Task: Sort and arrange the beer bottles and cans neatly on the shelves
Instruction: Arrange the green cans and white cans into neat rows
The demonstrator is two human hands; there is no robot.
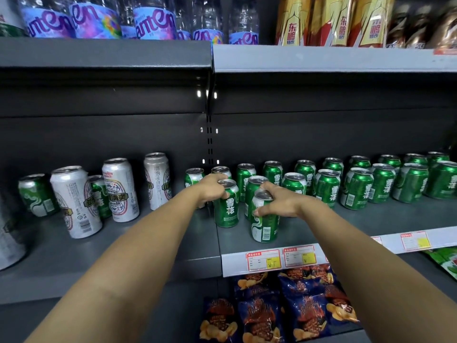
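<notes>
- Head view: the left hand (213,188) curls over the top of a green Snow beer can (226,206), fingers wrapped round its rim and upper wall. That is a top grip, which suits sliding or lifting the can without knocking its neighbours.
- The right hand (278,203) grips a second green can (264,219) from its right side, thumb low on the wall and fingers over the lid. This can stands nearest the shelf edge, ahead of the others, barcode side outward, so it probably needs turning label-forward.
- Both held cans stand upright on the grey middle shelf (173,246), just right of the joint between the two shelf sections, at the left end of the green rows (356,184).
- Those rows run two deep toward the right, labels mostly forward. The two held cans look meant to extend them leftward, though I cannot say that for certain.
- On the left section the stock is mixed. Tall white Yanjing cans (76,201) stand among a few short green cans (37,195), loosely spaced and turned at odd angles, so sorting there appears unfinished.
- Price tags (280,259) hang on the shelf lip below the hands. Crisp bags (291,305) lie on the shelf beneath, with water bottles (99,18) and gold drink bottles (333,21) above.
</notes>
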